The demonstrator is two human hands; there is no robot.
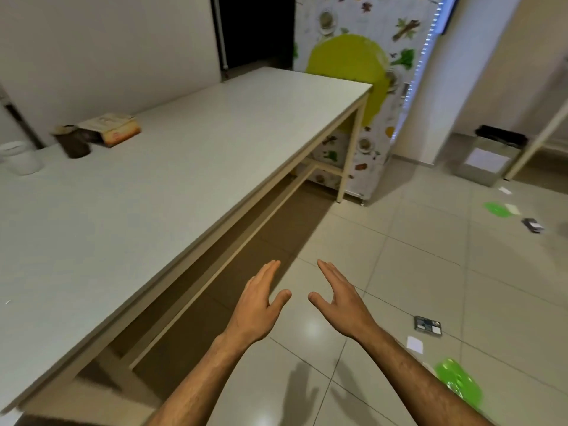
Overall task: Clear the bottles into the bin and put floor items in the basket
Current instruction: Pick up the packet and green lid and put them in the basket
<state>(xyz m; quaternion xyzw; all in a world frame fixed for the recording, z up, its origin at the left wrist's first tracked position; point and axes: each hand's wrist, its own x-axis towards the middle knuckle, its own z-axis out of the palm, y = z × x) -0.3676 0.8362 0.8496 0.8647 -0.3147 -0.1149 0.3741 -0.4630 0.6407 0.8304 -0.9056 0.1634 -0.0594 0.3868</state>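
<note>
My left hand [259, 302] and my right hand [339, 302] are held out side by side above the tiled floor, fingers straight, holding nothing. Scattered on the floor to the right lie a green plastic piece [459, 384], a white paper scrap [415, 344] and a small dark packet [427, 325]. Farther off lie another green piece [497, 209], white scraps [505, 190] and a second dark packet [533, 225]. A grey bin with a black liner [491, 155] stands at the far right. No bottle and no basket are in view.
A long white table [190, 167] fills the left side, its edge close to my left hand. On it sit a brown cup [75, 146], a cardboard packet [113, 129] and a white cup [21, 158]. A patterned fridge [368, 87] stands behind the table.
</note>
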